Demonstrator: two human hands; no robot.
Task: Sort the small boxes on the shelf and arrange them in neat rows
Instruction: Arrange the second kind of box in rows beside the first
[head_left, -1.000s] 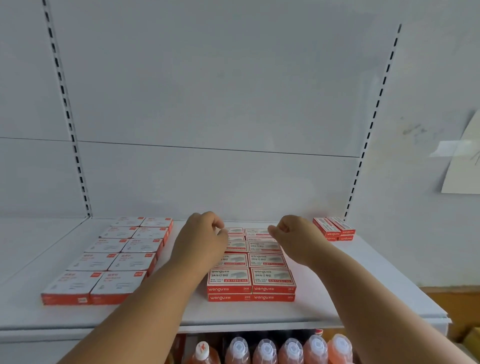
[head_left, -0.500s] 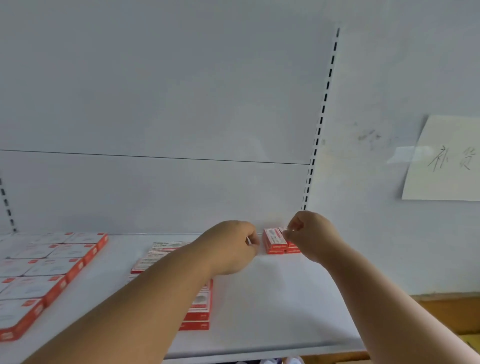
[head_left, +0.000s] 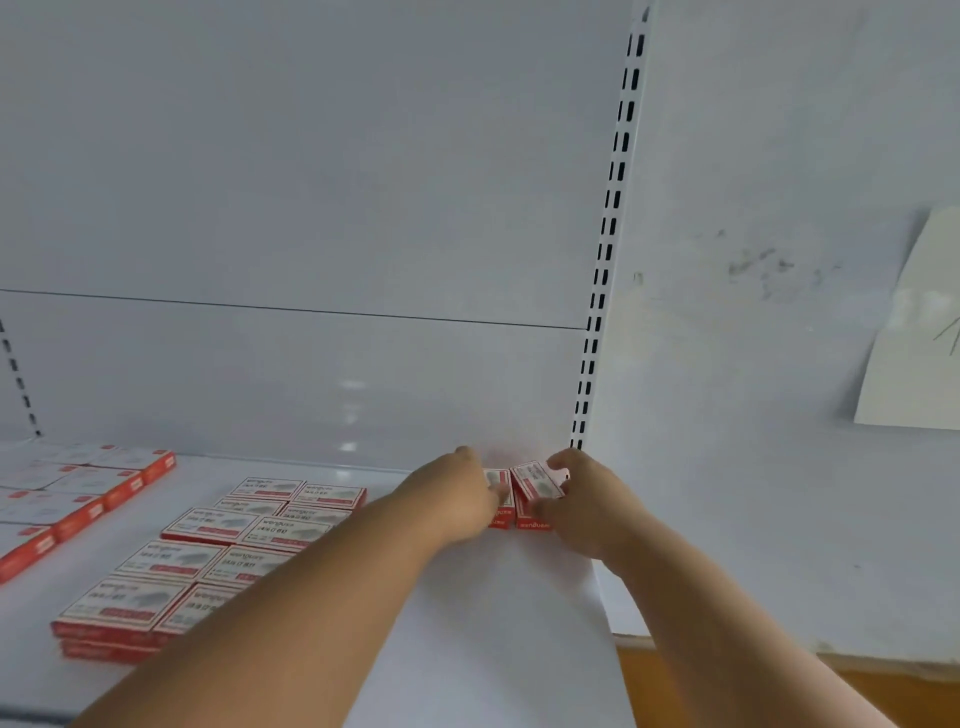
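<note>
Back right corner of the shelf (head_left: 467, 623), bare white room in front, both arms stretched in: right hand (head_left: 587, 499) grips the tilted right-hand box (head_left: 537, 480), left hand (head_left: 462, 499) curls onto the box beside it (head_left: 503, 512).

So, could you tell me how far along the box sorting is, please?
Done: two blocks stand in neat rows, the left block and the middle block. In hand: the right hand lifts a tilted box off the corner pile, which the left hand touches. Left: moving that pile into rows.
</note>
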